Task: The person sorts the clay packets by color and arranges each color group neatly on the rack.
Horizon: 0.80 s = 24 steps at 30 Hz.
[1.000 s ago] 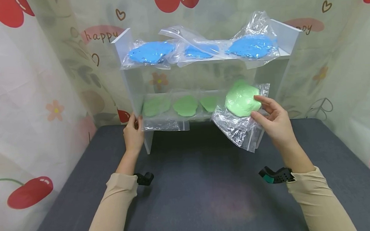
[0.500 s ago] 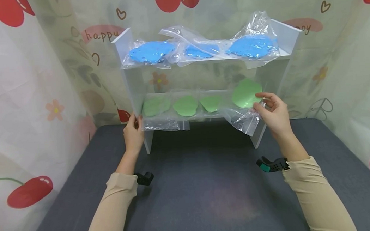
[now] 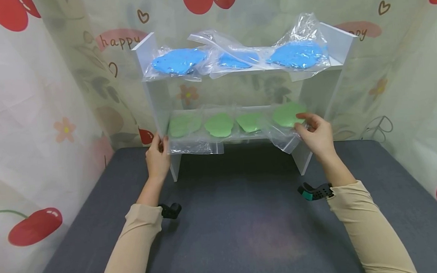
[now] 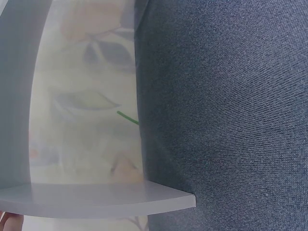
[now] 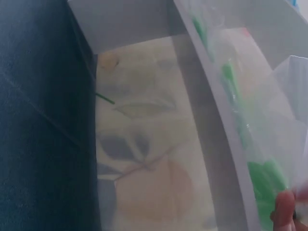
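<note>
A white two-tier shelf (image 3: 319, 90) stands on the table. My left hand (image 3: 157, 160) grips its left side panel; in the left wrist view only a bit of the fingers (image 4: 11, 222) shows at the panel. At the right end of the lower tier, my right hand (image 3: 318, 136) pinches the edge of a clear zip bag (image 3: 284, 138) holding a flat, round green lump (image 3: 287, 114). That bag lies on the tier, its loose end hanging over the front edge. In the right wrist view the fingertips (image 5: 284, 211) are beside the green lump.
Several more bagged green lumps (image 3: 219, 125) lie in a row to the left on the lower tier. Bagged blue lumps (image 3: 179, 61) rest on the top tier. A dark cloth-covered table (image 3: 239, 227) spreads in front, and a printed curtain (image 3: 67, 120) hangs behind.
My right hand has lowered the bag with the green lump backward onto the lower tier's right end and shifted slightly left. The left hand has stayed on the side panel.
</note>
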Tool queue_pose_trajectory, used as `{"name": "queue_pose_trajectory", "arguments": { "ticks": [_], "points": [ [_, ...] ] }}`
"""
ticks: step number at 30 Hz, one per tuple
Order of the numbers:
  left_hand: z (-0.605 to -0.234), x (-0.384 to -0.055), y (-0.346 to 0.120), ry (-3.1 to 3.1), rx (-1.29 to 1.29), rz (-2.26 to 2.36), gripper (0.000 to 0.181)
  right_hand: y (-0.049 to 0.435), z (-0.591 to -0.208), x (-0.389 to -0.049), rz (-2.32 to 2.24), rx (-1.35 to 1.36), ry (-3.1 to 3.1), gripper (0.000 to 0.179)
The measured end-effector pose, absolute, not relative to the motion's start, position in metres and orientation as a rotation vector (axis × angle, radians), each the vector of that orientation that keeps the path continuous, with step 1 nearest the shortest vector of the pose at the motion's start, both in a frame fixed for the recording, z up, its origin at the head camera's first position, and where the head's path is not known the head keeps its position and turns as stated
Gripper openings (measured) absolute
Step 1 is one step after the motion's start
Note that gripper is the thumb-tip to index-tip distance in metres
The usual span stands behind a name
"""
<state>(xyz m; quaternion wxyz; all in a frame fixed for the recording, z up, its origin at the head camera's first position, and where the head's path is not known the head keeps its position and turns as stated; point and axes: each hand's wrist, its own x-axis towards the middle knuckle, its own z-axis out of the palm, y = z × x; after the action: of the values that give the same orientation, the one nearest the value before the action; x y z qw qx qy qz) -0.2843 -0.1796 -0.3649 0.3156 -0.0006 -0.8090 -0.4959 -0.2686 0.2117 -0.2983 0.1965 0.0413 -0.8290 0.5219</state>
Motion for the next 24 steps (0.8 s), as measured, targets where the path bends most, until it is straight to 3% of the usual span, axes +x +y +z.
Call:
{"name": "queue_pose_trajectory", "arguments": {
  "ticks": [12, 24],
  "points": [
    [-0.366, -0.286, -0.18, -2.133, 0.003, -1.299, 0.033, 0.213, -0.312, -0.275, 1.152, 0.145, -2.334, 0.028],
    [-0.366, -0.285, -0.18, -2.133, 0.005, -1.308, 0.035, 0.203, -0.316, -0.276, 1.022, 0.011, -2.309, 0.035]
  ]
}}
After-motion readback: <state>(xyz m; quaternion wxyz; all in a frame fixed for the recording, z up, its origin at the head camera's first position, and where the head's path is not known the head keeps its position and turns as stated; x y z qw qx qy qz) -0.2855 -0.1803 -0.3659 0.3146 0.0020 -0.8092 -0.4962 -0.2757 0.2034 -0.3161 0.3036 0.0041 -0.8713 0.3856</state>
